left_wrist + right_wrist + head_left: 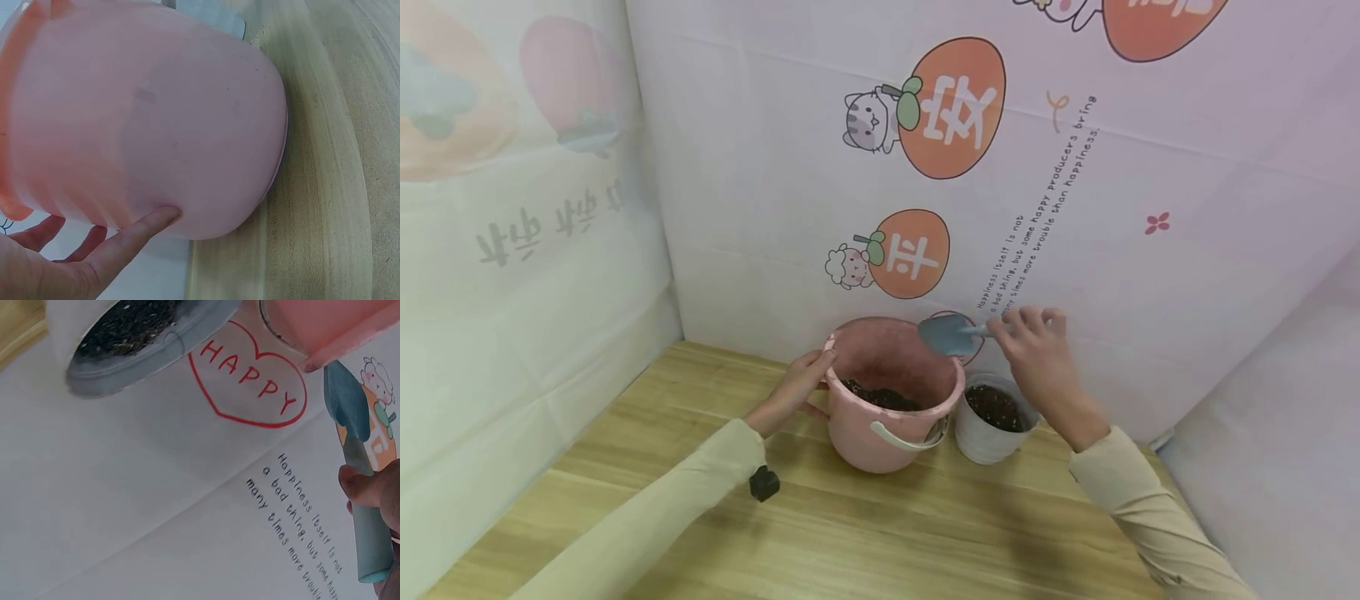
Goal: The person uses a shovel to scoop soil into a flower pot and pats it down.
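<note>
A pink bucket (pixel 880 437) with dark soil (pixel 883 397) inside stands on the table. At its left side my left hand (pixel 797 385) holds the wall just below the rim; in the left wrist view the thumb lies along the pink side and the other fingers pass partly behind it. My right hand (pixel 1037 358) grips the handle of a blue-grey trowel (pixel 951 335), whose blade is over the bucket's right rim. Whether the blade carries soil cannot be told. Beneath the right hand stands a white pot (pixel 988 446) with dark soil in it.
The bucket's white carry handle (pixel 904 440) hangs down in front. A printed white cloth (pixel 760 208) rises right behind the bucket and pot, with more cloth at both sides. The wooden table (pixel 850 533) extends in front.
</note>
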